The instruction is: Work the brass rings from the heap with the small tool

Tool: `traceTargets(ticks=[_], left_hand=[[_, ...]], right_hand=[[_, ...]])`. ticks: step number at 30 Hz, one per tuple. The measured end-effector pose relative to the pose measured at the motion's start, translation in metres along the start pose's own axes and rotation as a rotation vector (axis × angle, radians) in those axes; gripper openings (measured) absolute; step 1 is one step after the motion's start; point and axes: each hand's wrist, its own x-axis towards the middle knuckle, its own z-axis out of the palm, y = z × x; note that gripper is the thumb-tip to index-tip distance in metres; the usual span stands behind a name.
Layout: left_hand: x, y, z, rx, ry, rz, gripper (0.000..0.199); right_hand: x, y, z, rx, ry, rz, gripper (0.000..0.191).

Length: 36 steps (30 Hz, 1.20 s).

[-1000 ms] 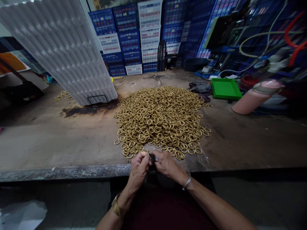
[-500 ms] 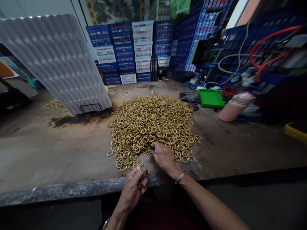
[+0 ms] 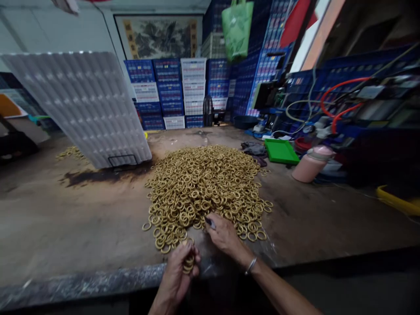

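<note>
A large heap of brass-coloured rings (image 3: 203, 183) lies on the worktable (image 3: 82, 227). My left hand (image 3: 182, 264) is closed around several of these rings (image 3: 188, 264) at the table's front edge, just below the heap. At the heap's near edge is my right hand (image 3: 225, 236), its fingers bent together and pointing into the rings. Something small, dark and grey (image 3: 210, 222) shows at its fingertips; I cannot tell whether it is a tool or a finger cover. A metal bangle (image 3: 251, 265) circles the right wrist.
A tall stack of ribbed translucent sheets (image 3: 85, 109) leans in a wire stand at left, with more rings (image 3: 70, 153) behind. On the right are a green tray (image 3: 281, 151), a grey cloth (image 3: 254, 148) and a pink bottle (image 3: 311, 164). Blue and white crates (image 3: 169, 89) line the back.
The view has tilted upward, so the table sits lower in the picture. My left hand has turned, showing more of the rings in it. The right hand stays at the heap's near edge.
</note>
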Motion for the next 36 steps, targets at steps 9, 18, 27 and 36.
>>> traceTargets(ticks=[9, 18, 27, 36], left_hand=[[-0.001, 0.000, 0.000, 0.436, 0.012, 0.183, 0.031], [-0.009, 0.002, 0.006, 0.651, 0.032, 0.428, 0.022], [-0.010, 0.000, 0.002, 0.550, -0.050, 0.117, 0.036], [-0.012, 0.001, 0.002, 0.350, -0.028, 0.122, 0.033]], right_hand=[[-0.022, -0.021, -0.006, 0.738, -0.424, 0.232, 0.018], [-0.024, -0.019, 0.015, 0.850, -0.428, 0.389, 0.031], [-0.018, -0.022, 0.017, 0.642, -0.274, 0.282, 0.020], [-0.026, -0.015, 0.019, 0.368, -0.139, 0.130, 0.016]])
